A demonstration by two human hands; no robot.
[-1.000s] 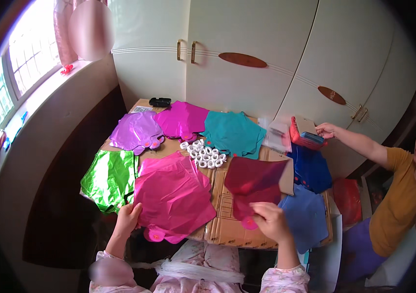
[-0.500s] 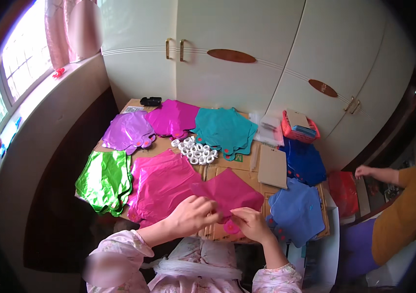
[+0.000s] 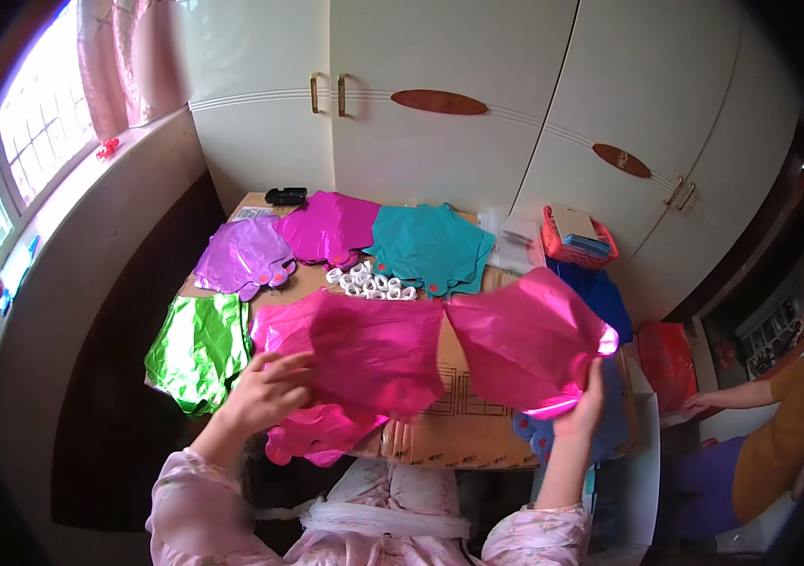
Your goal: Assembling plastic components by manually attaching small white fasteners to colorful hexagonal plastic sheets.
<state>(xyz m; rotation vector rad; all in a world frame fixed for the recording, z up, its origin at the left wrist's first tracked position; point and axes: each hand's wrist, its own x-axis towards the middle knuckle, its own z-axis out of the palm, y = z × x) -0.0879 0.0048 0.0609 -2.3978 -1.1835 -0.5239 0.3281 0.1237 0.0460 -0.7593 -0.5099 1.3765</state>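
Your left hand (image 3: 265, 391) lies fingers spread on the pink foil stack (image 3: 364, 354) at table centre. Your right hand (image 3: 583, 407), at 3 o'clock of it, is clamped on a magenta foil sheet (image 3: 524, 340) (lifted clear); green foil (image 3: 196, 349) at 9 o'clock.

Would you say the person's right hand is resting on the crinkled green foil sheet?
No, the right hand grips a shiny pink foil sheet, while the crinkled green foil sheet lies untouched at the table's left.

Shiny magenta foil balloon sheet (image 3: 524, 344); crinkled bright-green foil balloon (image 3: 196, 349) at the table's left edge; teal foil balloon (image 3: 432, 245), lilac foil balloon (image 3: 243, 255) toward its far edge; red plastic basket (image 3: 579, 247), brown cardboard tabletop (image 3: 468, 429).
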